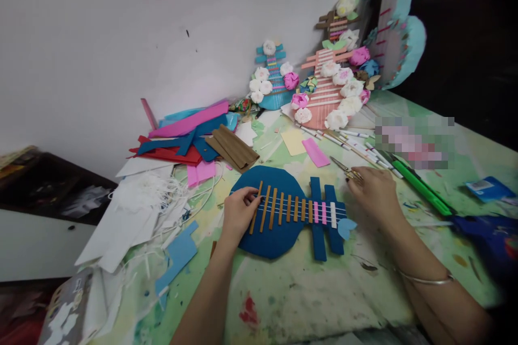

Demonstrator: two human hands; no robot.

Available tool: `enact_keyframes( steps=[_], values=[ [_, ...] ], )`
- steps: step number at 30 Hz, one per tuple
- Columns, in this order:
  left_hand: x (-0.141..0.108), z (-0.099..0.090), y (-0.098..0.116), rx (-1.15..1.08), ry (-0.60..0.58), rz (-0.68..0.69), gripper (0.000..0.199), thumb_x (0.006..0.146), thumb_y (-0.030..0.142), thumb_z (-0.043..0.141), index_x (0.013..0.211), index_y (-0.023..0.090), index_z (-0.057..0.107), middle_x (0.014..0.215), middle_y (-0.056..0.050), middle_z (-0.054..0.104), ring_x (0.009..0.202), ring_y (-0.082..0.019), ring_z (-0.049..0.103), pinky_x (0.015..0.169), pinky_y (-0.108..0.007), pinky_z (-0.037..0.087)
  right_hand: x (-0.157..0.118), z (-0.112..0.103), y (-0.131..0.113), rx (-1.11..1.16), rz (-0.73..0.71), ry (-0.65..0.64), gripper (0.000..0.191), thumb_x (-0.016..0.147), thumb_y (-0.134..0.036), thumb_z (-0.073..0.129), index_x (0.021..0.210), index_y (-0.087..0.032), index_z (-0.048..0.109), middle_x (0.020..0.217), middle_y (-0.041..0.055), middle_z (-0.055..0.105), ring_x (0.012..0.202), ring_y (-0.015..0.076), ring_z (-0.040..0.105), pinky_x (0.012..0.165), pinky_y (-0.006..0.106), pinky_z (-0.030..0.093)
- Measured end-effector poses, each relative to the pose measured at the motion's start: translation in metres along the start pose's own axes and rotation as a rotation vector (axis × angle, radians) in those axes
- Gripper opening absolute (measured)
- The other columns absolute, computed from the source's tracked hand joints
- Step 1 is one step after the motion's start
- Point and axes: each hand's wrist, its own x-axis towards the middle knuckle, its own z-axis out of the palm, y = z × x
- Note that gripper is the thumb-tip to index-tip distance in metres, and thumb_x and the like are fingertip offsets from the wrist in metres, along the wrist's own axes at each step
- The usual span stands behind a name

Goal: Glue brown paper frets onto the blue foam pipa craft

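Note:
A dark blue cut-out shaped like a lute (269, 248) lies flat on the table, its neck pointing right. Brown strips, two pink strips and a white one cross the white strings along it. A light blue leaf shape (346, 228) sits at the neck's end. My left hand (242, 214) rests on the round body, thumb and fingertips together at the leftmost brown strip (256, 207). To the right of the neck, my right hand (374, 191) is closed round the handles of small metal scissors (340, 164), whose blades point up and left.
Finished flowered lute shapes (272, 99) lean on the wall. Coloured paper (194, 124), white string (141, 199) and white sheets (105, 237) are heaped left. Paper sticks (352, 143), a green cutter (421, 187) and a blurred dark blue object (481, 237) lie right.

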Motion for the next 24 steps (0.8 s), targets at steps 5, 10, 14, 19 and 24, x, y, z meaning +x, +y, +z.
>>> enact_keyframes(
  steps=[5, 10, 14, 19, 24],
  values=[
    [-0.003, 0.001, -0.004, -0.026, 0.012, -0.035, 0.018, 0.075, 0.027, 0.062, 0.088, 0.018, 0.070, 0.066, -0.001, 0.065, 0.054, -0.012, 0.053, 0.053, -0.023, 0.044, -0.018, -0.011, -0.018, 0.309, 0.021, -0.256, 0.035, 0.083, -0.044, 0.049, 0.098, -0.017, 0.066, 0.085, 0.0089, 0.070, 0.073, 0.0240, 0.064, 0.065, 0.035, 0.046],
    [-0.004, 0.003, -0.006, -0.017, 0.039, -0.045, 0.018, 0.074, 0.028, 0.063, 0.087, 0.018, 0.071, 0.066, -0.001, 0.064, 0.055, -0.011, 0.053, 0.054, -0.023, 0.044, -0.040, -0.007, -0.021, 0.555, 0.054, -0.418, 0.047, 0.079, -0.044, 0.057, 0.118, -0.017, 0.054, 0.094, 0.0083, 0.068, 0.080, 0.0232, 0.063, 0.066, 0.033, 0.049],
    [-0.005, 0.004, -0.006, -0.043, 0.050, -0.049, 0.018, 0.074, 0.027, 0.063, 0.088, 0.017, 0.070, 0.066, -0.001, 0.063, 0.054, -0.011, 0.053, 0.053, -0.022, 0.044, -0.038, 0.004, -0.018, 0.825, 0.157, -0.428, 0.050, 0.078, -0.041, 0.058, 0.121, -0.015, 0.051, 0.091, 0.0082, 0.067, 0.078, 0.0224, 0.063, 0.064, 0.033, 0.050],
    [-0.010, 0.005, -0.002, -0.016, 0.101, -0.022, 0.018, 0.076, 0.028, 0.064, 0.088, 0.016, 0.069, 0.067, -0.002, 0.063, 0.056, -0.013, 0.055, 0.057, -0.025, 0.047, -0.023, 0.014, -0.024, 0.948, 0.199, -0.346, 0.047, 0.076, -0.039, 0.061, 0.117, -0.015, 0.056, 0.102, 0.0098, 0.066, 0.087, 0.0222, 0.063, 0.071, 0.034, 0.051],
    [-0.017, 0.012, 0.002, 0.096, 0.209, 0.128, 0.013, 0.079, 0.027, 0.062, 0.085, 0.016, 0.068, 0.069, -0.004, 0.065, 0.060, -0.014, 0.058, 0.063, -0.028, 0.049, -0.021, 0.019, -0.030, 0.886, 0.200, -0.158, 0.038, 0.075, -0.039, 0.063, 0.106, -0.018, 0.062, 0.101, 0.0086, 0.067, 0.087, 0.0220, 0.063, 0.079, 0.037, 0.051]
  ],
)
